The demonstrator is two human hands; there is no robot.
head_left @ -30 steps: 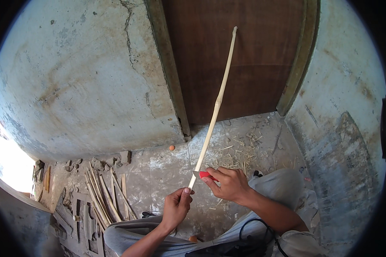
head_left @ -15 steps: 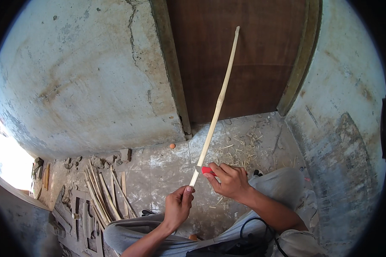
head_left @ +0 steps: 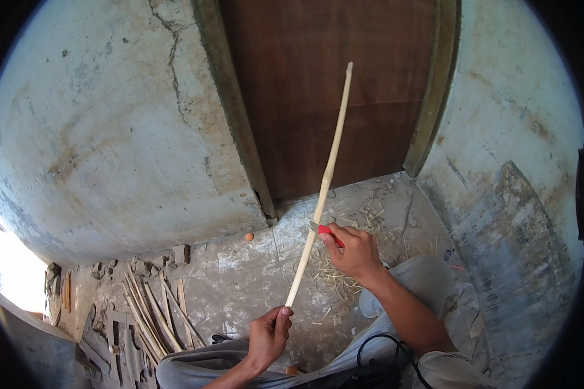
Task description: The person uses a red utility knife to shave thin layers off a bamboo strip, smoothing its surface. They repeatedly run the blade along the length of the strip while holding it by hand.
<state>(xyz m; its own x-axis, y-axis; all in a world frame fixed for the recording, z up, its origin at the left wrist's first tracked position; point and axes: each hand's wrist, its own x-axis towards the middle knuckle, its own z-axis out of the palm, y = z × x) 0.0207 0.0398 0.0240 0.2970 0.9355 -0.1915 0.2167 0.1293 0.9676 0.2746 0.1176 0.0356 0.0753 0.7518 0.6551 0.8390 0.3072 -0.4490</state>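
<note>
A long pale bamboo strip (head_left: 307,260) slants up and away in front of me, with a knobbly joint partway along it. My left hand (head_left: 270,332) is closed on its near end, thumb pressed along the top. In my right hand (head_left: 355,251) is a knife (head_left: 324,229) with a red handle, gripped in closed fingers. Its short blade lies against the strip, some way beyond my left hand. The strip's far end points up in front of the brown door and has nothing visible holding it.
Thin shavings (head_left: 339,279) are scattered on the dusty tiled floor (head_left: 240,272). More bamboo strips (head_left: 150,318) lie in a pile at the left, near rubble (head_left: 159,261). A small orange ball (head_left: 249,237) sits by the cracked wall (head_left: 130,129). Ahead is a brown door (head_left: 383,117).
My right hand has slid the knife farther up the strip, away from my left hand. The left hand keeps its hold on the near end. The whole view has shifted a little.
</note>
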